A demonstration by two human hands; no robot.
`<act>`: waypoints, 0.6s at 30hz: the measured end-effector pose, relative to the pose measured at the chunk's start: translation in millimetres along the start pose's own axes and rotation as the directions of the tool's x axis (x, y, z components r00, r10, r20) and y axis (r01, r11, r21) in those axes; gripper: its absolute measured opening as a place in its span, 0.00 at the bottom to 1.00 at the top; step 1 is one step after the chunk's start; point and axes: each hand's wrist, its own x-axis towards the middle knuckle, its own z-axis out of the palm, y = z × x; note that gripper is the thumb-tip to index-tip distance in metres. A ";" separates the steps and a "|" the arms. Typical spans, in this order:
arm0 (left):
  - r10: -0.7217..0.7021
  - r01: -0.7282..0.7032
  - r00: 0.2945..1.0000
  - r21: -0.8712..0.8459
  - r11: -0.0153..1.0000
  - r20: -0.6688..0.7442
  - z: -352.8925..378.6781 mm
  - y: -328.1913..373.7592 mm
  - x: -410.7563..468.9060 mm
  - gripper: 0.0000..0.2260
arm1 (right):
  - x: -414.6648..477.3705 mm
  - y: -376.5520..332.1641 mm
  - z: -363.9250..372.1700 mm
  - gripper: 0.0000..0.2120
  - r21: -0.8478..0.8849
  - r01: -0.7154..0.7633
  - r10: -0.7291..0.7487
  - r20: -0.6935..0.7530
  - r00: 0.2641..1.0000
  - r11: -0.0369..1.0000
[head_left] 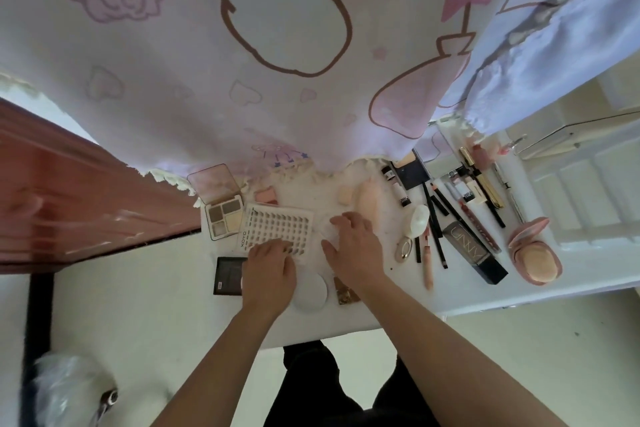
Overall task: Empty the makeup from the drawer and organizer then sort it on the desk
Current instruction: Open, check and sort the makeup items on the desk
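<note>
Pastel makeup on a white desk (457,291), under a cartoon-printed cloth (173,80).
The cloth is pale lilac-white with a pink rose, faint pink hearts, thick brown outlines and a pink bow. The palette (223,218) has a rosy pink lid and brown, grey and cream pans. The tray (277,224) is white with rows of dark dots. The tube (474,250) is black with silver lettering. The compact (535,260) is pink with a peach puff.

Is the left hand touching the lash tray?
Touching. The head view shows the left hand with its fingers lying on the near edge of the lash tray, covering part of it.
</note>
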 end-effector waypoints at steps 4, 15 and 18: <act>0.022 -0.025 0.999 -0.052 0.998 -0.046 4.6 0.3 -18.0 0.18 | 20.2 -4.3 -0.9 0.17 -0.077 0.010 -0.007 0.042 0.999 0.997; -0.015 -0.004 0.999 -0.351 0.936 -0.051 -60.2 22.0 -27.1 0.22 | -25.6 -29.3 -82.0 0.16 0.786 -0.321 0.251 0.217 0.943 0.528; 0.102 -0.130 0.991 -0.384 0.914 -0.091 -90.8 49.3 -39.0 0.28 | -58.5 -36.0 -115.2 0.16 0.880 -0.330 0.105 0.313 0.944 0.341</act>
